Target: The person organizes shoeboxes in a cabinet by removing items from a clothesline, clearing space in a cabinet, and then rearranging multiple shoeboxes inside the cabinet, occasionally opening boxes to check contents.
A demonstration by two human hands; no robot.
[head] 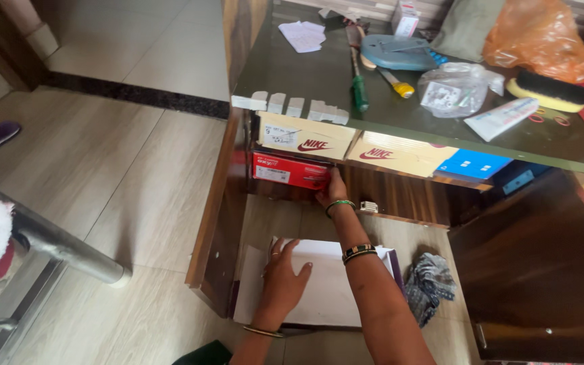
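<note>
1. Red box (pixel 290 170) is kept on the wooden shelf (pixel 400 196), under two tan boxes (pixel 346 145).
2. Its right end is touched by the right hand (pixel 329 189); the fingers seem curled on it, but this is hard to see.
3. White box (pixel 336 287) is lying on the floor (pixel 136 162) below.
4. It is pressed flat by the left hand (pixel 284 280), fingers spread apart.
5. A grey cloth (pixel 428 284) is seen beside it.
</note>
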